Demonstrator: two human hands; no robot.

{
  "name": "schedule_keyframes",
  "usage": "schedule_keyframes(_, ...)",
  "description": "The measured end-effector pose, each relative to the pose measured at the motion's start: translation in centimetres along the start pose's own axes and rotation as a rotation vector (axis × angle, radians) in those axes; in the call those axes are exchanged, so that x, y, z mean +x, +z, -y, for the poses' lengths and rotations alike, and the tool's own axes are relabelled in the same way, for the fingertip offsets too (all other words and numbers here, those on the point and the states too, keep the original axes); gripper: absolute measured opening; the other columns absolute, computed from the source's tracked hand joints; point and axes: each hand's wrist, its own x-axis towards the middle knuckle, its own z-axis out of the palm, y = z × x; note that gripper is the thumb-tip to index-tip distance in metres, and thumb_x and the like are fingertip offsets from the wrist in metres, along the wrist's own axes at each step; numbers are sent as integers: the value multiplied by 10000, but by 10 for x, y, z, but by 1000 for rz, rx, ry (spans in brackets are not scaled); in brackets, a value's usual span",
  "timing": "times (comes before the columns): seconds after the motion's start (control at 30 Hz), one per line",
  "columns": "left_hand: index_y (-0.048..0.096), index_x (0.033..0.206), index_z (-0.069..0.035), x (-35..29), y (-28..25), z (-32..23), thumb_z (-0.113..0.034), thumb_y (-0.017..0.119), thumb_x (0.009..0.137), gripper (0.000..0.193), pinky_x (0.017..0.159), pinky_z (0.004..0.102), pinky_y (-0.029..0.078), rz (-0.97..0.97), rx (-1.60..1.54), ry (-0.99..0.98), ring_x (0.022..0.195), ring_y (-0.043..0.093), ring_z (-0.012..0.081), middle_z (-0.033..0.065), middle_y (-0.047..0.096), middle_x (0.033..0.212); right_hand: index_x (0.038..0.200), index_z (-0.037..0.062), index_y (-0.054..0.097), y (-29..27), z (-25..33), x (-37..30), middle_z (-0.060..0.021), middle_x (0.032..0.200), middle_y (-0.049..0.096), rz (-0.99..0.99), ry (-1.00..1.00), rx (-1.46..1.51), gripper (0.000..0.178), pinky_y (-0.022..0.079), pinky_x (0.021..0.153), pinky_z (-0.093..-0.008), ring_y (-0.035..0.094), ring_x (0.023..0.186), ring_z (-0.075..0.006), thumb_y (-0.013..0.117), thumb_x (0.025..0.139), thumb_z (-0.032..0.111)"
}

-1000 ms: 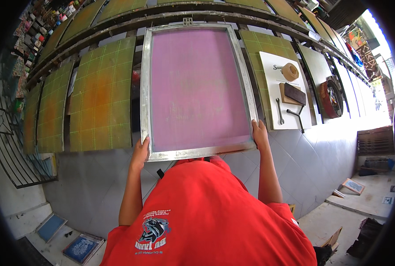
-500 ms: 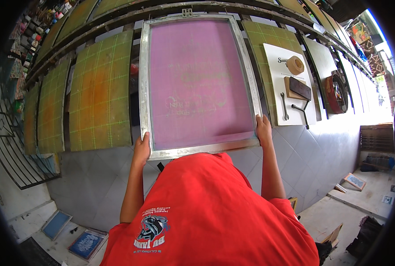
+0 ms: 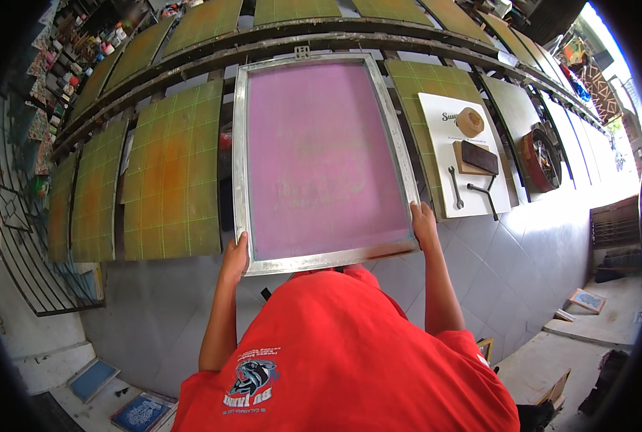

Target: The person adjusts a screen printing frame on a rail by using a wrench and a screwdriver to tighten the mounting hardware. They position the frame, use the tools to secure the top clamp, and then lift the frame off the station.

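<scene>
A large screen printing frame with silver metal sides and pink mesh lies before me, over the row of printing boards. Faint lettering shows in the lower half of the mesh. My left hand grips the frame's near left corner, thumb on top of the rail. On the opposite side my right hand is closed round the right rail close to the near corner. The fingers under the frame are hidden from both hands' view. At its far edge the frame meets a small metal hinge or clamp on the dark rail.
Green-gridded boards stand left. On the right, a white board carries a tape roll, a dark block, a wrench and a bent hex key. Beyond sits a round red container. Smaller frames lie on the lower-left ledge.
The frame and both hands sit lower in the picture, as do the boards, since the view has shifted. Both hands keep their hold on the frame.
</scene>
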Motion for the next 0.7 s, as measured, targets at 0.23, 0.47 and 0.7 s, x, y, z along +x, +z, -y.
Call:
schedule_keyframes(0.23, 661, 1023, 77, 1, 4, 0, -453, 509, 1012, 552, 746, 366, 485, -70, 88, 64, 783, 598, 204, 130, 671, 852, 1160, -88, 596, 13, -31, 13, -332, 1058, 634, -153, -114, -70, 501, 451, 913, -432, 613, 1050, -439, 525, 983, 376)
schedule_keyframes(0.47, 666, 962, 90, 12, 5, 18, -453, 523, 1000, 563, 716, 394, 480, -137, 84, 162, 722, 610, 241, 160, 665, 771, 1297, -109, 538, 8, -10, 5, -354, 1247, 581, -119, -92, -163, 613, 410, 1040, -475, 523, 1234, -479, 507, 983, 416)
schedule_keyframes(0.7, 654, 1021, 105, 6, 10, 13, -450, 503, 1007, 574, 735, 402, 486, -128, 57, 214, 745, 637, 270, 183, 678, 805, 1240, -101, 575, 12, -15, 9, -354, 1190, 603, -146, -100, -152, 576, 430, 994, -492, 542, 1183, -494, 501, 980, 409)
